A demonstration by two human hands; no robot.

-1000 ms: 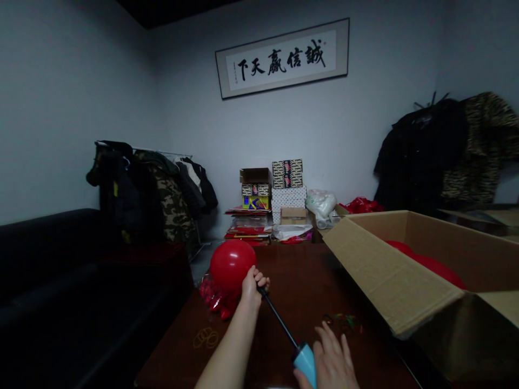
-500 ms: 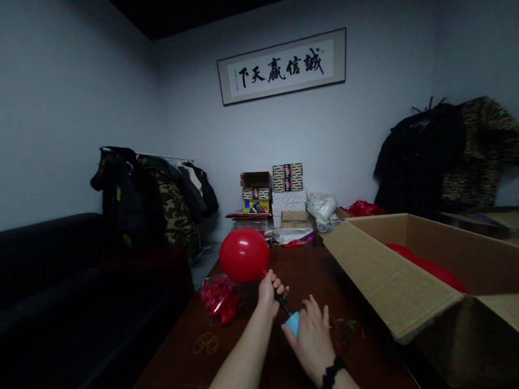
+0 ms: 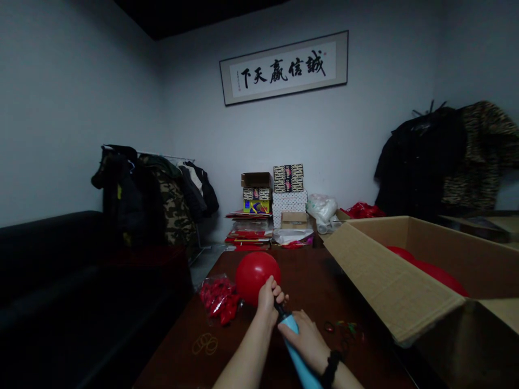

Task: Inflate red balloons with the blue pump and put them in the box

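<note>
Counter: dark reddish-brown wood counter [image 3: 308,281], running away from the camera toward a pale wall.
Room: dim, with a framed calligraphy scroll [image 3: 284,67] high on the far wall, a black sofa [image 3: 60,270] on the left and a rack of coats [image 3: 150,194] behind it. More dark coats [image 3: 446,156] hang on the right.
Far end: stacked patterned boxes [image 3: 284,194], a white plastic bag [image 3: 322,208] and some red paper stuff piled against the wall.
In the way: big open cardboard box [image 3: 389,270] fills the right side, its flap reaching in toward the middle, with inflated red balloons [image 3: 438,273] inside.
Small stuff: bag of uninflated red balloons [image 3: 219,300] just left of the hands, loose rubber bands [image 3: 205,343] nearer the camera, and a few coloured bits [image 3: 344,327] to the right, too small to tell what they are.
Balloon: red balloon [image 3: 256,275] held just above the counter, on the tip of the pump.
Left hand [image 3: 270,297]: arm stretched forward, grip closed around the balloon's neck at the nozzle.
Right hand [image 3: 306,343]: black band at the wrist, grip wrapped on the light blue pump [image 3: 298,359], which slants down toward the camera.
</note>
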